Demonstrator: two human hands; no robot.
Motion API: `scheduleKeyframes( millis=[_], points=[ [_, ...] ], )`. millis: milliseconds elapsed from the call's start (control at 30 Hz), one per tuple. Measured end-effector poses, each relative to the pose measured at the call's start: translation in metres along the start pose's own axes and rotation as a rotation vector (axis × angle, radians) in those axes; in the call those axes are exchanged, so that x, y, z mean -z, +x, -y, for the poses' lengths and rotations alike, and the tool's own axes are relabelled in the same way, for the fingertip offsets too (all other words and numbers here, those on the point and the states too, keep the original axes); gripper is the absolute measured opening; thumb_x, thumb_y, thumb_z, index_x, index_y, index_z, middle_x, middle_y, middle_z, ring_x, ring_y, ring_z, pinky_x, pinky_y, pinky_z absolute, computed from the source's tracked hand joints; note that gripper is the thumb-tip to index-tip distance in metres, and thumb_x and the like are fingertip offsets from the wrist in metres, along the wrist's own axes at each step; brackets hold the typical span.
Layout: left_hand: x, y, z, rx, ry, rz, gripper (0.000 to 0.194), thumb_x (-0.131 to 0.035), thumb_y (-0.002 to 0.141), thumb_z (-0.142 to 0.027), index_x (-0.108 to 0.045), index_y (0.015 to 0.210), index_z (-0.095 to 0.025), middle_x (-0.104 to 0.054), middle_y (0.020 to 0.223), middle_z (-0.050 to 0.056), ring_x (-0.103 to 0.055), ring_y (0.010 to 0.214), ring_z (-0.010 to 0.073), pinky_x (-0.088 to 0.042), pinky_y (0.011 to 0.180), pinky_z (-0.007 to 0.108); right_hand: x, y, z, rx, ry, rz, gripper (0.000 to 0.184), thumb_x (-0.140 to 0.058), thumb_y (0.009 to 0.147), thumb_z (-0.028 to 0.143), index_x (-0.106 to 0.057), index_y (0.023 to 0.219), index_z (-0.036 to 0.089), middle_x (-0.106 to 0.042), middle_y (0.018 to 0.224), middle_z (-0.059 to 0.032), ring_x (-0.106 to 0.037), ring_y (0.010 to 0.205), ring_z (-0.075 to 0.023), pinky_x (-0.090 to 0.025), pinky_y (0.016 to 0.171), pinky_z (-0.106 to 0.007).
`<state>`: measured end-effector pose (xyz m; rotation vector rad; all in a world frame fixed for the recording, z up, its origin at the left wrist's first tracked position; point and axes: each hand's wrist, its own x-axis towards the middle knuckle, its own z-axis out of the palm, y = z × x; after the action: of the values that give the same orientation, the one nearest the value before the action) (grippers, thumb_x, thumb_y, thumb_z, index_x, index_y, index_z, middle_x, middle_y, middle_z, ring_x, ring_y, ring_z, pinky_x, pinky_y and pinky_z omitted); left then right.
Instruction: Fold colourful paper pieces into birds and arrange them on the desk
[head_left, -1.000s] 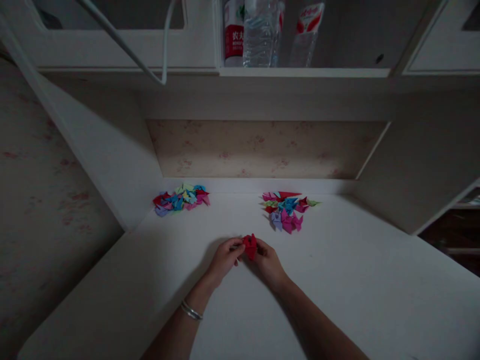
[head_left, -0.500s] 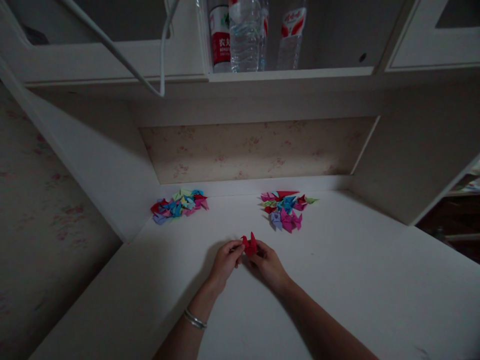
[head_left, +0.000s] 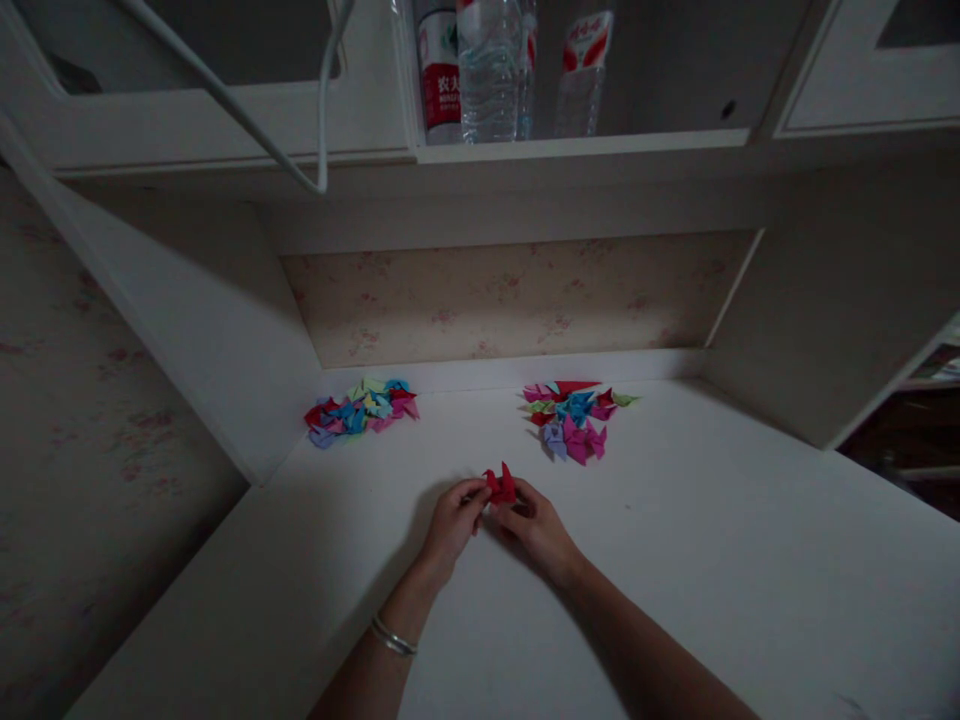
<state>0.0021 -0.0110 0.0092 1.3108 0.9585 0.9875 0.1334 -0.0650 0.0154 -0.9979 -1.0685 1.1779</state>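
A small red origami crane (head_left: 501, 487) is held up just above the white desk, between both hands. My left hand (head_left: 456, 515) pinches its left side with thumb and fingertips. On the other side, my right hand (head_left: 538, 525) grips its right edge and lower part, fingers closed. The crane's pointed tips stand upward; its lower folds are partly covered by my fingers. Beyond my right hand lies a pile of folded paper cranes (head_left: 576, 437) in pink, blue, lilac, red and green. A second colourful pile of folded paper (head_left: 352, 412) lies to the far left.
The white desk (head_left: 712, 560) runs back to a panel of floral wallpaper (head_left: 487, 300). Overhead, a shelf (head_left: 585, 148) holds plastic bottles (head_left: 491, 75). A white cable (head_left: 251, 125) hangs at upper left. Side panels (head_left: 810, 300) close in the desk left and right.
The red crane is tilted slightly differently, and its lower part shows less between my fingers. Both hands keep their hold. The whole view has shifted very slightly.
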Motion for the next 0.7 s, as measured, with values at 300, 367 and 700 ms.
scheduleKeyframes(
  millis=[300, 367, 700],
  points=[
    [0.0008, -0.002, -0.0031, -0.005, -0.029, 0.018, 0.039, -0.066, 0.071, -0.043, -0.069, 0.094, -0.012, -0.06, 0.067, 0.0, -0.043, 0.047, 0.0073, -0.029, 0.043, 0.021, 0.0034, 0.0001, -0.0024, 0.003, -0.013, -0.006, 0.046, -0.073, 0.071, 0.043, -0.062, 0.109, 0.019, -0.066, 0.087, -0.0049, -0.057, 0.066, -0.0142, -0.043, 0.054, -0.024],
    [0.0006, -0.0027, -0.0045, -0.003, -0.024, 0.022, 0.038, -0.065, 0.072, -0.043, -0.069, 0.094, -0.012, -0.059, 0.066, 0.0, -0.042, 0.047, 0.0071, -0.028, 0.043, 0.02, 0.0042, 0.0009, -0.0039, -0.003, 0.012, 0.0, 0.041, -0.065, 0.078, 0.048, -0.062, 0.106, 0.018, -0.064, 0.075, -0.0029, -0.052, 0.055, -0.0114, -0.038, 0.049, -0.023],
    [0.0008, -0.0019, -0.0056, 0.028, -0.057, 0.0, 0.038, -0.068, 0.067, -0.044, -0.069, 0.089, -0.012, -0.053, 0.056, -0.003, -0.042, 0.047, 0.0083, -0.029, 0.044, 0.021, 0.0018, 0.0001, -0.0006, -0.041, 0.027, 0.015, 0.039, -0.069, 0.075, 0.045, -0.063, 0.104, 0.019, -0.06, 0.069, -0.0005, -0.048, 0.055, -0.0111, -0.034, 0.049, -0.023]
  ],
)
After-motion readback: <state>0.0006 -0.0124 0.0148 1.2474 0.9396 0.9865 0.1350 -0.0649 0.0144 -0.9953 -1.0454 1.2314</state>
